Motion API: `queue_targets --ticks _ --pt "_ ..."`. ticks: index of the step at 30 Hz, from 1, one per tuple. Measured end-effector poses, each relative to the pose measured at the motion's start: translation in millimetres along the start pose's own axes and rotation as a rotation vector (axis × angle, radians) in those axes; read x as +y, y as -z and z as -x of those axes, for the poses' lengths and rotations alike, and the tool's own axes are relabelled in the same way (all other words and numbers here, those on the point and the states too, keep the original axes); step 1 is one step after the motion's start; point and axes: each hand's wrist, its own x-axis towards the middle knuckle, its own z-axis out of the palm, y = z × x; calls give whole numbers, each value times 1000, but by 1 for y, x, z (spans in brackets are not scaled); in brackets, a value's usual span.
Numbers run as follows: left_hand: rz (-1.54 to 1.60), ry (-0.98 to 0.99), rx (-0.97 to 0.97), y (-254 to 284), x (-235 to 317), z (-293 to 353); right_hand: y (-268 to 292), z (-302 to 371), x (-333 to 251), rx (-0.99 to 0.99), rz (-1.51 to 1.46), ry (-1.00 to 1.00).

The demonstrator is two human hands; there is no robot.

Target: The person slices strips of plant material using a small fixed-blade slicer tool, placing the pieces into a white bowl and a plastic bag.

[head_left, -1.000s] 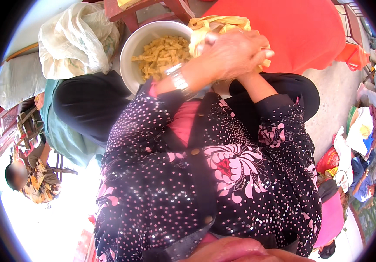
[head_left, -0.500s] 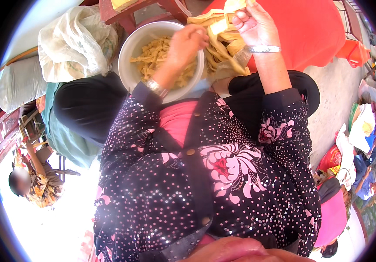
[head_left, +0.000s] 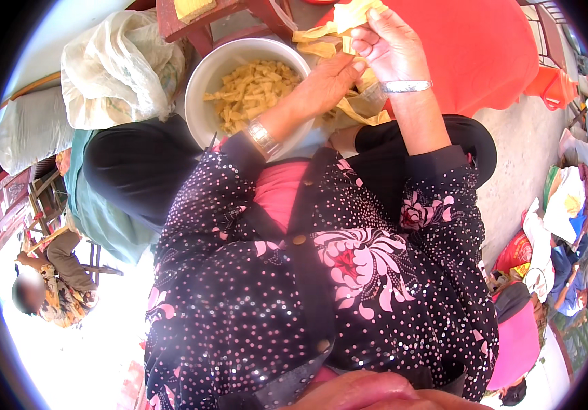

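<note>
My right hand (head_left: 398,55) is raised, its thumb and fingers pinching a flat, pale yellow strip (head_left: 355,14). Just below and to the left of it, my left hand (head_left: 329,83) is closed at the hanging lower end of the strip; the fingertips are partly hidden. Beneath my left forearm stands a white basin (head_left: 198,74), holding many short yellow pieces (head_left: 249,89). More long yellow strips (head_left: 366,109) lie in a heap right of the basin, partly covered by my hands. What the strips are made of, I cannot tell.
Behind the basin is a dark red wooden stool (head_left: 219,24) with a yellow block (head_left: 193,8) on it. A whitish plastic sack (head_left: 113,68) sits at the left, a red cloth (head_left: 472,55) at the right. Other people (head_left: 65,290) sit farther off.
My left hand has moved right, from over the basin to the strip beside my right hand. My right hand has shifted slightly left. More of the cut pieces now show.
</note>
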Motion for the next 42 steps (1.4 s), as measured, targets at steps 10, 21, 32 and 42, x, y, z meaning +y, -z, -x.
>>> queue_targets --ticks 10,21,32,42 --pt "636 -79 80 -3 16 21 -37 13 9 206 216 72" --pt "360 -360 591 33 37 28 -33 23 7 -62 1307 -318" --pt "611 -226 109 29 48 40 -39 12 -6 -158 619 -65" --pt "262 -118 107 18 49 37 -37 -12 8 -216 -102 -18"
